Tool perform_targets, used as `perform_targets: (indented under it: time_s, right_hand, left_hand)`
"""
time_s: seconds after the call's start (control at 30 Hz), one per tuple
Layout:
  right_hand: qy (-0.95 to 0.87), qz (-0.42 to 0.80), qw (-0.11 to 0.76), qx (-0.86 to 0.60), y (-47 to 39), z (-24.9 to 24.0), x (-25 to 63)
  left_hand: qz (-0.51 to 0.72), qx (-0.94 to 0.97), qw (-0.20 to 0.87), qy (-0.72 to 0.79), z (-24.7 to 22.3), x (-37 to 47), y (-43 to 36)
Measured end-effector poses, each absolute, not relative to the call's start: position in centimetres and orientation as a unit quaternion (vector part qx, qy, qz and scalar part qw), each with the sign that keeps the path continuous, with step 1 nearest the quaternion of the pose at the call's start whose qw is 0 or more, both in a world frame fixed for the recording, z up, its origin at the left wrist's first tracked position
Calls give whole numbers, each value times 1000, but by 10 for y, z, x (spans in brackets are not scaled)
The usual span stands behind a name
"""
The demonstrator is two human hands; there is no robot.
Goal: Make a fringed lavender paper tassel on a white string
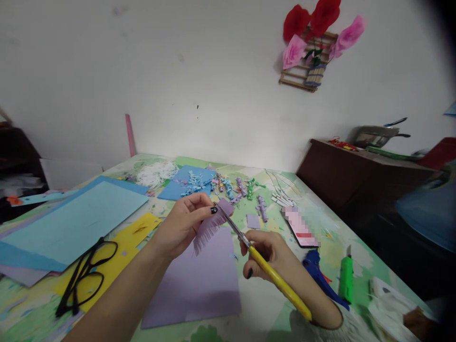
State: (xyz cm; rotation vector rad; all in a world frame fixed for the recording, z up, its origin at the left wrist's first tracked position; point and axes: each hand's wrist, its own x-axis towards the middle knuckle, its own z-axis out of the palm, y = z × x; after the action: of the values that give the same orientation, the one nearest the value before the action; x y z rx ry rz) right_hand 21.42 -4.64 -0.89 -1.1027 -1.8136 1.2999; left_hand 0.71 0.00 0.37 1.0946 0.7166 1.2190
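Observation:
My left hand (185, 221) is closed, pinching a strip of purple paper (211, 229) between thumb and fingers. A fringe of narrow cuts runs along the strip's lower edge. My right hand (265, 251) grips a pair of scissors (274, 275) with yellow handles, seen nearly edge-on. Their metal blades lie across the strip close to my left thumb; I cannot tell whether the blades are apart. Below both hands a larger purple sheet (203, 289) lies on the table. A small purple square (253, 221) and a purple fringed roll (261, 208) lie beyond my right hand.
Blue sheets (81, 223), a yellow sheet (138, 237) and black glasses (85, 275) lie at left. Blue scraps (195, 183), white string (156, 173) and several fringed rolls are farther back. A phone (301, 228), blue glue gun (317, 270) and green utility knife (346, 278) lie right.

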Motion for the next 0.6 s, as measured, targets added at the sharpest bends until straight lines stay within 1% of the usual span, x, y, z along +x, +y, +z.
perform_targets:
  time_s: [0.6]
  right_hand:
    - [-690, 490, 316, -430, -46, -9, 214]
  left_hand:
    - [530, 478, 630, 305, 4, 6, -1]
